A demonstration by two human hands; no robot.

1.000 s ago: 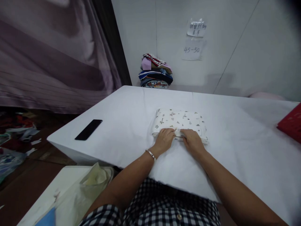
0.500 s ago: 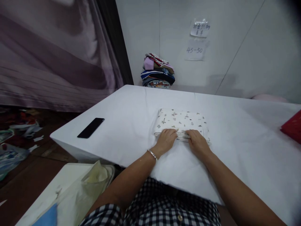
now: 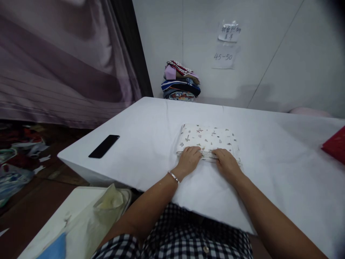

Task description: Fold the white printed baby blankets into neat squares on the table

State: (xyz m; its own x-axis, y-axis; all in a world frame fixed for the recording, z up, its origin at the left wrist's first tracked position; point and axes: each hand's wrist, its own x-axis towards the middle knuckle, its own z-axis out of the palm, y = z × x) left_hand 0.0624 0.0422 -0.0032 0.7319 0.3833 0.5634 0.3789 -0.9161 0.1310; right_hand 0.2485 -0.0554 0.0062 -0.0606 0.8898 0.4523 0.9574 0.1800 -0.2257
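Observation:
A folded white cloth (image 3: 207,136) with small brown and grey leaf-like prints lies flat on the white-covered table (image 3: 140,144), its layered edge towards me. My left hand (image 3: 189,159) holds the left part of that near edge, fingers curled over the top. Around the left wrist is a silver bracelet. A short way to the right, my right hand (image 3: 226,162) grips the same edge with its fingers bent over the layers. Both thumbs are mostly hidden.
A black phone (image 3: 104,146) lies at the table's left. Folded fabrics (image 3: 181,82) are stacked behind the far edge, against the wall. Something red (image 3: 335,145) sits at the right edge. A white surface with a pale bag (image 3: 107,207) stands low at front left.
My left hand has shifted very slightly left along the cloth's near edge. The right hand and the cloth stay almost where they were.

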